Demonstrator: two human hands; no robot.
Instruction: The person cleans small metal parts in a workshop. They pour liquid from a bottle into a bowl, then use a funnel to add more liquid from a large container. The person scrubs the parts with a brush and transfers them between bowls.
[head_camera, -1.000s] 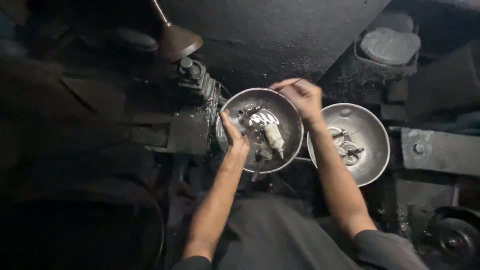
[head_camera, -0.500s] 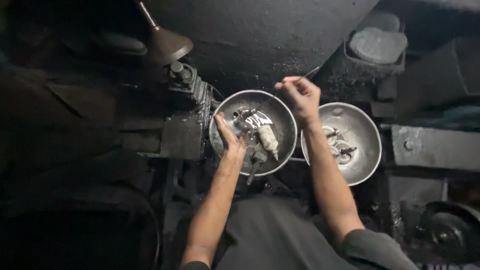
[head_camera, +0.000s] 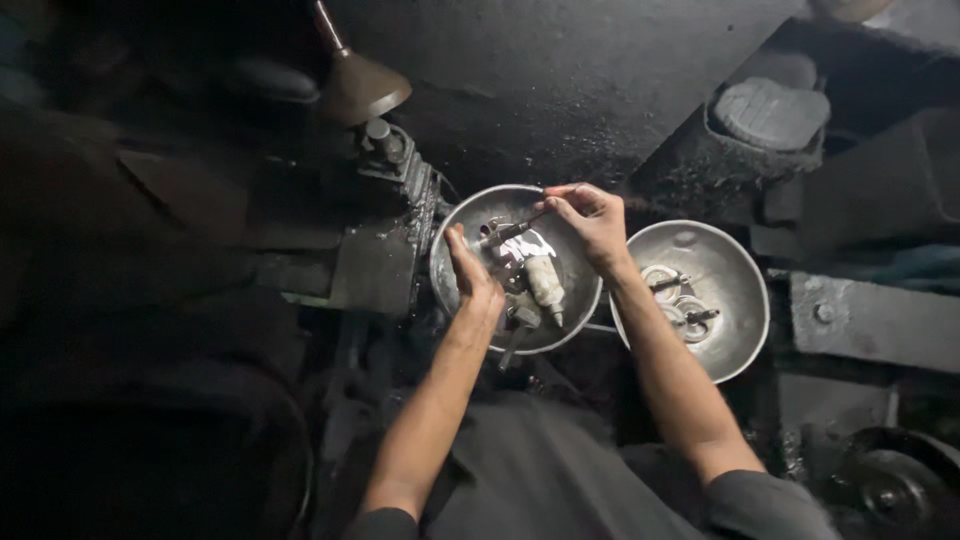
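Note:
A round metal bowl (head_camera: 462, 218) holds a pale cylindrical part (head_camera: 544, 282) and several small dark metal pieces. My left hand (head_camera: 472, 278) rests on the bowl's near left rim, fingers together, steadying it. My right hand (head_camera: 592, 224) hovers over the bowl's far right side and pinches a thin dark rod-like tool (head_camera: 507, 233) whose tip reaches down among the parts. A second metal bowl (head_camera: 738, 272) with a few small parts and rings sits just to the right.
A grimy machine block (head_camera: 392, 170) and a cone-shaped lamp shade (head_camera: 362, 88) stand left of the bowls. A dark bench surface stretches behind. A round capped container (head_camera: 770, 112) sits at the upper right, and a metal plate (head_camera: 872, 322) and wheel (head_camera: 890, 490) at the right.
My right hand has come down from above the rim into the left bowl, bringing the thin tool among the parts. My left hand has stayed on the rim.

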